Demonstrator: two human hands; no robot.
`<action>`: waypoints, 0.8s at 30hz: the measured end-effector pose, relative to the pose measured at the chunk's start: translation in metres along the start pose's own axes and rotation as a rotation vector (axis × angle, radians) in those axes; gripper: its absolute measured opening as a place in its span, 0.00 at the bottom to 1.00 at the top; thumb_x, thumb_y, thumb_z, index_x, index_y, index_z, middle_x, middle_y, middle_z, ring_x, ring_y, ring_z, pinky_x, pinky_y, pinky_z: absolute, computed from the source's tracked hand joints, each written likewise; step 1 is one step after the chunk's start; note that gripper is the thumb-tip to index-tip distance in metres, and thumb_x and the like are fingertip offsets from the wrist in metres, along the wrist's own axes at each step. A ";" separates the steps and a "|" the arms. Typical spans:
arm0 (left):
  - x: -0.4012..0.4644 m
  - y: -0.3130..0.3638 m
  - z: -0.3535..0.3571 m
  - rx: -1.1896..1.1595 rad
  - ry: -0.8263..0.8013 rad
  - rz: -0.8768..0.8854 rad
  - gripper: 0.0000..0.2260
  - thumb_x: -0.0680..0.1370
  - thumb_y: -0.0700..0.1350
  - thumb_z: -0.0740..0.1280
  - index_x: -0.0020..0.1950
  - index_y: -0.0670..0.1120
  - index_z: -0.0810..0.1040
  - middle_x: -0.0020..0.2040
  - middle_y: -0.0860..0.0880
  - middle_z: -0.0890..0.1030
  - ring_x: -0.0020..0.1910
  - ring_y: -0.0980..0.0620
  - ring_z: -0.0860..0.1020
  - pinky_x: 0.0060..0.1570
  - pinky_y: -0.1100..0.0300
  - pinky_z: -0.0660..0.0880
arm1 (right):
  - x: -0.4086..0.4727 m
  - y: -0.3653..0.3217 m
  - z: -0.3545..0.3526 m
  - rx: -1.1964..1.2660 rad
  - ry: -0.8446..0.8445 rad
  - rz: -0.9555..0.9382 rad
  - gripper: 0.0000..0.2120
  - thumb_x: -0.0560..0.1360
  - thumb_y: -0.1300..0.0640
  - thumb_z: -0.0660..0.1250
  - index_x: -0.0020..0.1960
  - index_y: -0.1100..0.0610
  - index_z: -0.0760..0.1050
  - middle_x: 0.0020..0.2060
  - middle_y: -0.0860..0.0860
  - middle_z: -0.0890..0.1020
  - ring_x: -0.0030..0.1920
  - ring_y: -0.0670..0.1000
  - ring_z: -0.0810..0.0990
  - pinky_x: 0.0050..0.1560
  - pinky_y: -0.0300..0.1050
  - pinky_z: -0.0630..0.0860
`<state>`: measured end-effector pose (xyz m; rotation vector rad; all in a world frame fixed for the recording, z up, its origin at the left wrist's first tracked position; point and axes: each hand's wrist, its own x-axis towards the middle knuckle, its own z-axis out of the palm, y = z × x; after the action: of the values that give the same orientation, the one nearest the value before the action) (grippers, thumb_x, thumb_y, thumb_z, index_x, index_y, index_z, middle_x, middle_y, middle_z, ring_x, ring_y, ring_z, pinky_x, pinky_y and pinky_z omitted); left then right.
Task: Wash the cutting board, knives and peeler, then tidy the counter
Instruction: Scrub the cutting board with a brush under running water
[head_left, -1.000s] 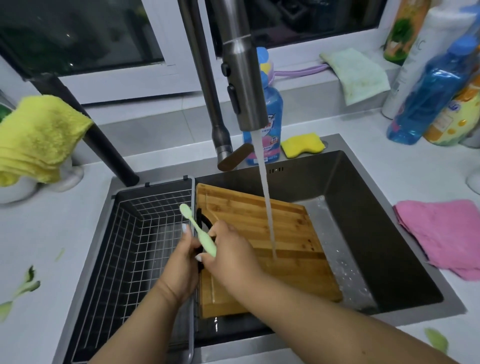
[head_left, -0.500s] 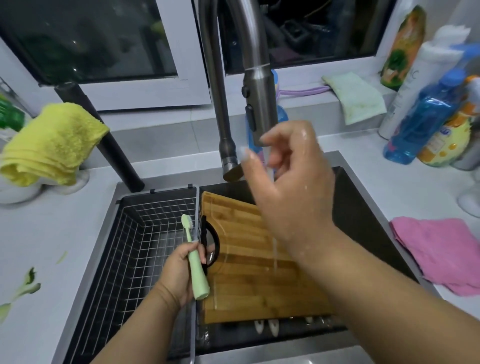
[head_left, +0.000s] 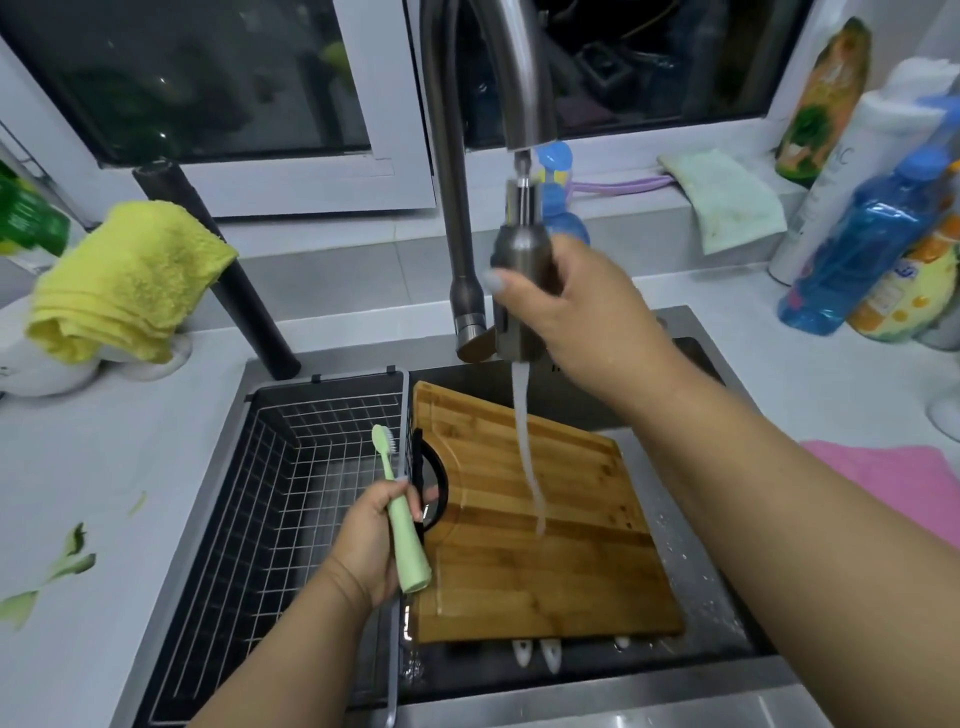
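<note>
The right hand (head_left: 576, 312) has its fingers (head_left: 498, 283) wrapped tight around the spray head (head_left: 519, 270) of the tap, pulled down off the tall tap neck (head_left: 457, 156). Water (head_left: 527, 457) runs out of the head and lands on the cutting board (head_left: 540, 530), which lies below this hand in the sink (head_left: 727, 613).

The left hand (head_left: 374, 540) has its fingers curled shut around a pale green toothbrush (head_left: 400, 512). The brush stands almost upright, bristles at the top and facing right, fat end at the bottom. This hand is right beside the left edge of the board, by its black loop handle (head_left: 434, 483).

The board is wooden and lies tilted, its far end higher. Its long side runs from the far left to the near right. A wire basket (head_left: 291, 493) fills the left part of the sink.

Under the near edge of the board, small white tips (head_left: 535, 652) stick out; it is hard to tell what they are. On the grey surface (head_left: 78, 467) lie green scraps (head_left: 72, 556), a yellow cloth (head_left: 130, 280) and a pink cloth (head_left: 893, 483), cut off by the right arm.
</note>
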<state>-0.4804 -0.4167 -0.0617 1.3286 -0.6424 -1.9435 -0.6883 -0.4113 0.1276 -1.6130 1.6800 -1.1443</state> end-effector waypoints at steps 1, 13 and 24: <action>0.001 0.000 0.000 -0.005 -0.007 -0.005 0.15 0.70 0.49 0.62 0.27 0.43 0.69 0.53 0.39 0.80 0.57 0.40 0.74 0.54 0.44 0.70 | -0.005 0.006 0.005 -0.008 -0.042 0.025 0.16 0.74 0.41 0.64 0.56 0.51 0.73 0.45 0.46 0.80 0.45 0.44 0.79 0.49 0.47 0.80; -0.002 0.001 0.004 -0.032 0.007 0.018 0.19 0.78 0.46 0.56 0.28 0.42 0.68 0.54 0.39 0.78 0.51 0.42 0.76 0.46 0.50 0.74 | 0.021 0.027 0.040 -0.055 -0.142 0.001 0.22 0.71 0.46 0.72 0.60 0.52 0.71 0.48 0.43 0.76 0.49 0.44 0.74 0.41 0.28 0.66; -0.003 0.001 0.006 -0.034 0.020 0.037 0.21 0.78 0.46 0.56 0.25 0.42 0.69 0.48 0.40 0.80 0.53 0.43 0.77 0.50 0.48 0.73 | 0.049 0.026 0.048 -0.114 -0.089 -0.026 0.20 0.71 0.47 0.73 0.58 0.52 0.69 0.46 0.43 0.74 0.47 0.44 0.75 0.45 0.31 0.74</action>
<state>-0.4849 -0.4147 -0.0572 1.3054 -0.6173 -1.9011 -0.6681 -0.4715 0.0900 -1.7335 1.6981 -0.9900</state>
